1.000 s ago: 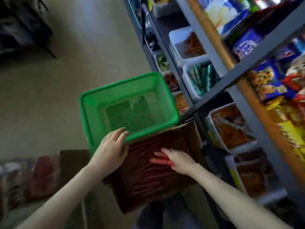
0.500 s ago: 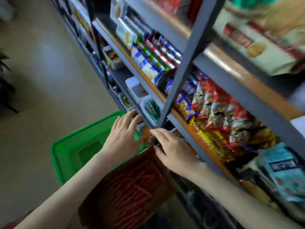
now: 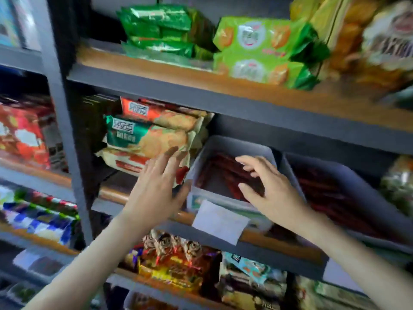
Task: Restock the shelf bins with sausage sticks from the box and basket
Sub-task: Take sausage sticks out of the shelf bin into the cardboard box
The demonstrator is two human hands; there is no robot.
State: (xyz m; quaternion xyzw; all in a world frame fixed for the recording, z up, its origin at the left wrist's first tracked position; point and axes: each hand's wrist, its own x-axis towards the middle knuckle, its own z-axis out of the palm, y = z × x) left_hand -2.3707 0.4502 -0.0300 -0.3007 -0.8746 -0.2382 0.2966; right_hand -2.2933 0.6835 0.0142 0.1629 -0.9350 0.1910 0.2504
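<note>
Dark grey shelving (image 3: pixel 201 90) with wooden boards is being faced at close range, and every level is being taken up by snack packets. Green packets (image 3: pixel 257 48) are being carried on the board at 12 o'clock. On the middle board a grey left bin (image 3: pixel 232 143) is being kept near the centre of the view. A right bin (image 3: pixel 330 163) is being kept just beside it at 3 o'clock. Stacked biscuit packs (image 3: pixel 152 135) are being kept at its 9 o'clock, and a white label (image 3: pixel 220 221) is being hung below its front rim at 6 o'clock.

The sausage sticks (image 3: pixel 225 173) are being seen as a thin layer of dark red sticks in the left bin, with more lying in the right bin. The box and basket are not being shown.

The left hand (image 3: pixel 156 189) is being held with fingers spread and nothing in it, in front of the biscuit packs. Its thumb is being held near the bin's front left corner, and contact cannot be told through the blur. The right hand (image 3: pixel 270 189) is being reached over the front rim of the left bin, fingers loosely parted above the sticks. No stick is plainly being pinched, and whether the fingertips are touching them cannot be told.

The sticks are being judged light, slim and somewhat bendy, and their film wrapping is probably slippery. A bundle is likely best taken across its middle, with the fingers wrapped round several at once, since sticks held by one end may fan out and slide free. The bin is being judged light enough to shift when pushed, so steadying its corner is being advised.
</note>
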